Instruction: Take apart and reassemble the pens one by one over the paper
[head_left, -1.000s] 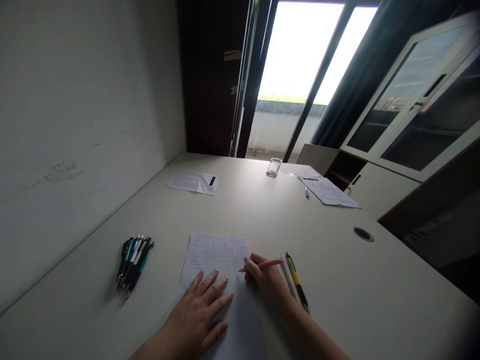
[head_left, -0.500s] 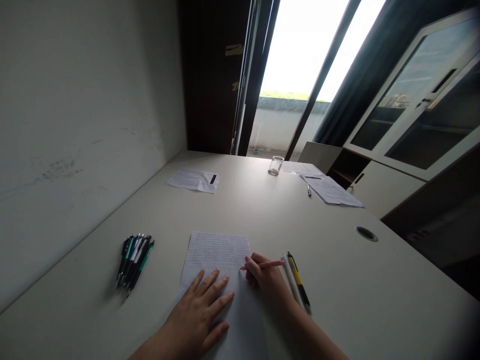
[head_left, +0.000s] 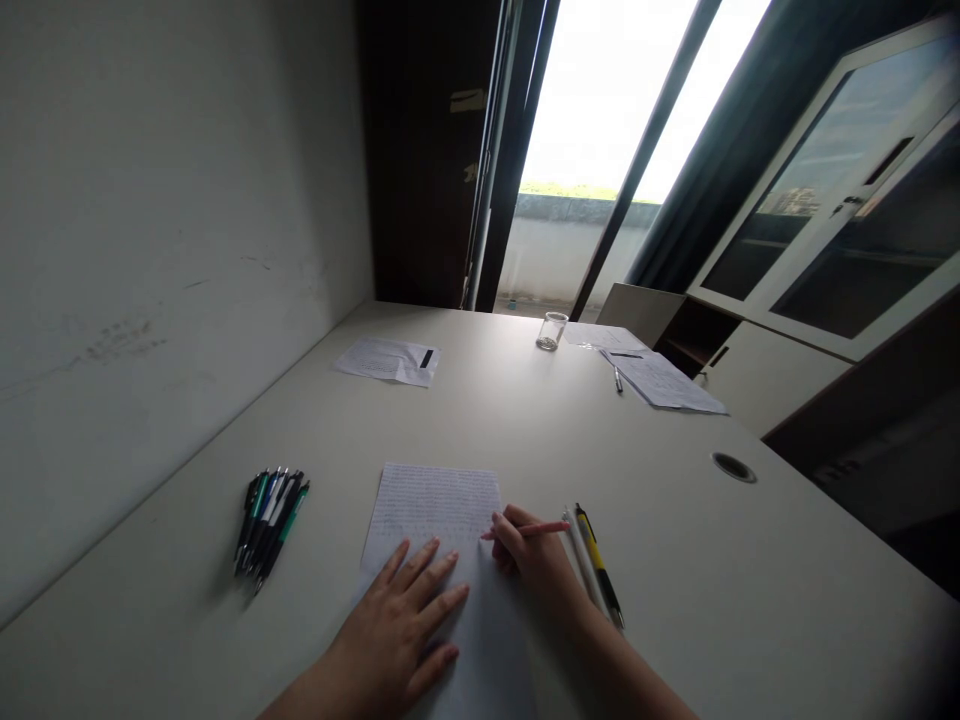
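Note:
A sheet of paper with rows of handwriting on its upper part lies in front of me on the white table. Flat on its lower left is my left hand, fingers spread. My right hand grips a pink pen, its tip touching the sheet at the right end of the lowest written lines. Just right of that hand lie a white pen and a yellow and black pen, side by side. The writing is too small to read.
A bunch of several pens lies at the left. Farther back are a bagged paper, a glass jar, stacked papers and a single pen. A round cable hole sits at the right. The wall borders the left edge.

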